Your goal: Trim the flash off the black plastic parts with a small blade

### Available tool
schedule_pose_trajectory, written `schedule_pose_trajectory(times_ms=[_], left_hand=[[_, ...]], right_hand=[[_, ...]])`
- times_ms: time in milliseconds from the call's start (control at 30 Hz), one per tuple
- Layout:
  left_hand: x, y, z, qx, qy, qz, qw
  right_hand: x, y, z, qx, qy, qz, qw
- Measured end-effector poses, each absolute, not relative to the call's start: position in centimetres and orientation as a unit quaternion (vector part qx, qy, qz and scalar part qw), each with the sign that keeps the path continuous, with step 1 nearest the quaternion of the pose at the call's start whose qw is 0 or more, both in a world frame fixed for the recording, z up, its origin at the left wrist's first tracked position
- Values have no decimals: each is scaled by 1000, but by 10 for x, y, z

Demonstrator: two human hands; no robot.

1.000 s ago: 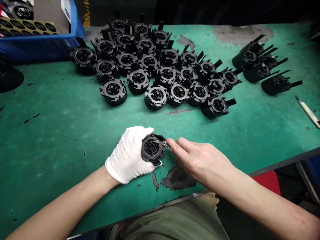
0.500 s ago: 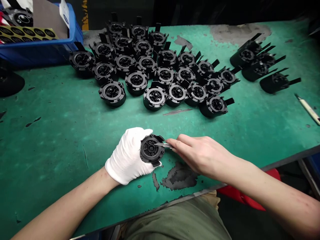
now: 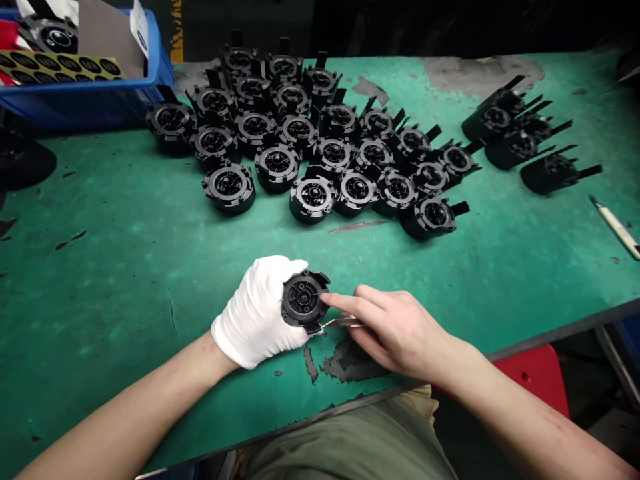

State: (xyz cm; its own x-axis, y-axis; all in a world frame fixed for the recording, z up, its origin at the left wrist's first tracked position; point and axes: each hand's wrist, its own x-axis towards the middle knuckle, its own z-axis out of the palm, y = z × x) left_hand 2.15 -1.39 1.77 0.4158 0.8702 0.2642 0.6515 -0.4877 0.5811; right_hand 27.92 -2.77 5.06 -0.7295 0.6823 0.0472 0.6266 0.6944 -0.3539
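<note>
In a white glove, my left hand [image 3: 260,310] grips a round black plastic part [image 3: 303,300], its ribbed face turned up. My bare right hand [image 3: 387,327] is just right of it, with the index finger stretched out and touching the right side of the face. Thin metal tweezers [image 3: 341,323] are held under that finger by the same hand, tips pointing left near the part's lower edge. Both hands are over the near part of the green table [image 3: 200,260].
Several similar black housings [image 3: 313,195] stand grouped across the back middle, with more [image 3: 550,172] at the back right. A blue bin [image 3: 100,100] holding stickers is at the back left. A white pen-like tool [image 3: 619,228] lies far right. A red stool [image 3: 535,377] shows below the table edge.
My right index finger has extended onto the part's face, and the tweezers have moved down from the face to its lower edge. My left hand keeps its hold; the view has shifted slightly.
</note>
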Motion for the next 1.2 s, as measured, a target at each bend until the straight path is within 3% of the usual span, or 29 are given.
schedule_pose_trajectory(times_ms=[100, 233, 500, 833, 1200], left_hand=[[23, -13, 19, 814, 470, 270, 208], [22, -11, 19, 814, 466, 271, 216], [16, -14, 9, 796, 479, 298, 219], [12, -13, 5, 805, 455, 291, 246], [13, -11, 7, 804, 452, 288, 257]], right_hand=[[271, -25, 50, -360, -923, 123, 57], [284, -28, 57, -353, -919, 157, 80], [302, -42, 61, -468, -860, 184, 84], [295, -5, 51, -376, -925, 22, 40], [293, -9, 66, -336, -942, -13, 10]])
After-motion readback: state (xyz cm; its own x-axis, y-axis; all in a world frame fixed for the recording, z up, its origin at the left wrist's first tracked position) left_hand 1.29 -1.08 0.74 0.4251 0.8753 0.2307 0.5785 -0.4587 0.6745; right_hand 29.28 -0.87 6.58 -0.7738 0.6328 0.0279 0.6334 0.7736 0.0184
